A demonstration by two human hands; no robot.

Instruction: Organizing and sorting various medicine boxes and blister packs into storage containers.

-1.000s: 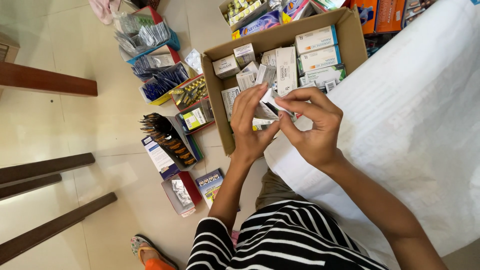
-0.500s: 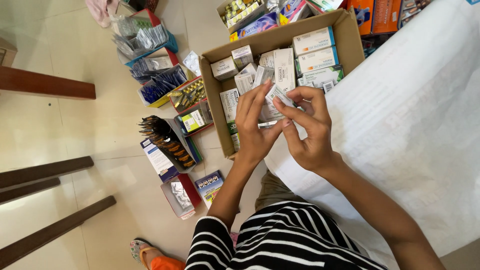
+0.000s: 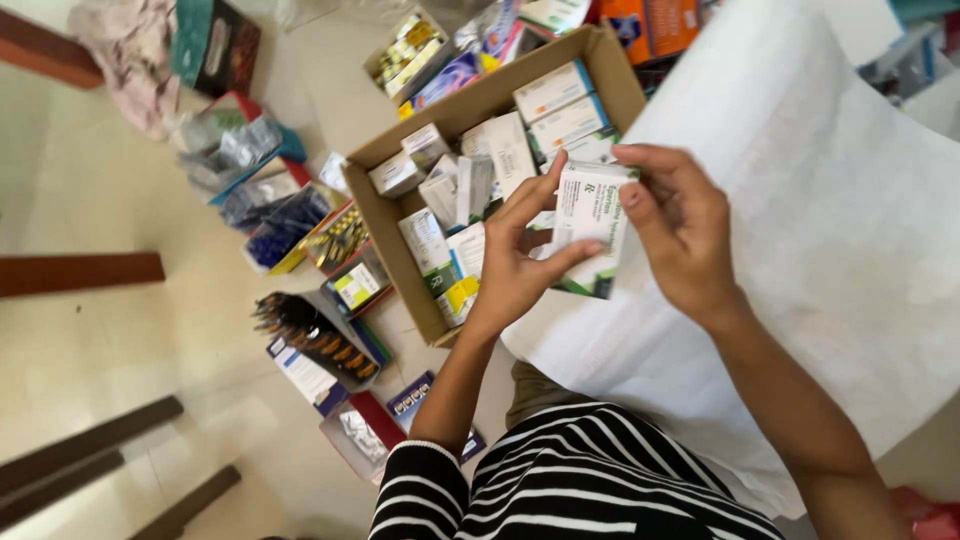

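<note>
A small white medicine box with a green corner (image 3: 592, 225) is held upright between both hands, over the near edge of a brown cardboard carton (image 3: 385, 225). My left hand (image 3: 515, 270) grips the box's left side, thumb across its front. On the box's top right end, my right hand (image 3: 680, 230) closes its fingers. The carton holds several white medicine boxes (image 3: 500, 150), some standing and some flat. A large white sheet of paper (image 3: 830, 250) lies across my lap, beneath the hands.
Small open boxes of blister strips and sachets (image 3: 330, 235) stand on the tiled floor left of the carton. More packs (image 3: 440, 60) lie behind it. Dark wooden furniture legs (image 3: 90, 270) cross the floor at left. A pink cloth (image 3: 125, 60) sits far left.
The hands moved right and now hold a whole white box instead of fingering a small pack over the carton. The camera view shifted, so the carton sits further left and lower.
</note>
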